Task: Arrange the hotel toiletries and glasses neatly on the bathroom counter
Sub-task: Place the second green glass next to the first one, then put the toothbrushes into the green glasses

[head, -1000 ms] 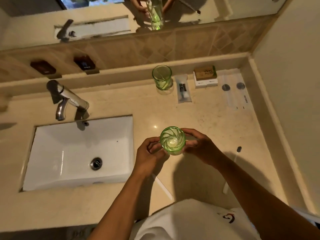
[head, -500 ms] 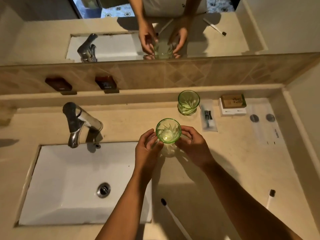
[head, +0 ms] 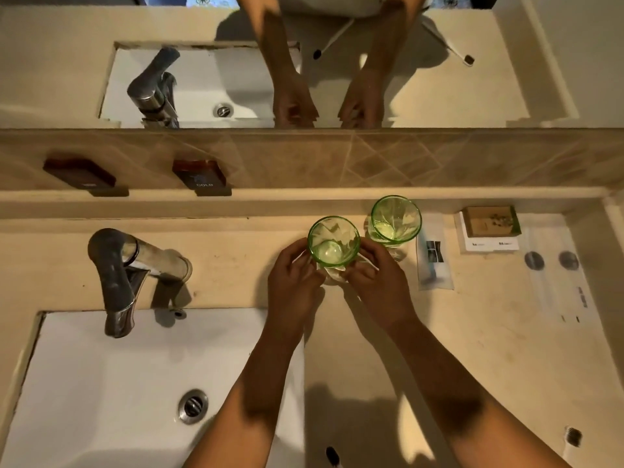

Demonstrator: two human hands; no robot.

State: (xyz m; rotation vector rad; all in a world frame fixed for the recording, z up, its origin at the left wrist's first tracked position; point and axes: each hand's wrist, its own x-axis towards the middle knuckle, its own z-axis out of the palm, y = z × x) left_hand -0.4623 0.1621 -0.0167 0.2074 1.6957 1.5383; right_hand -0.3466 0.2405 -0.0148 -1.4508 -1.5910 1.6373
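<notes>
holding green glass – both hands (left | right) – beside second glass

A hotel bathroom is showing here: a beige stone counter is carrying a white undermount sink with a chrome faucet, a wide mirror is running above a tiled backsplash, and packaged toiletries are lying beside green glasses.
</notes>
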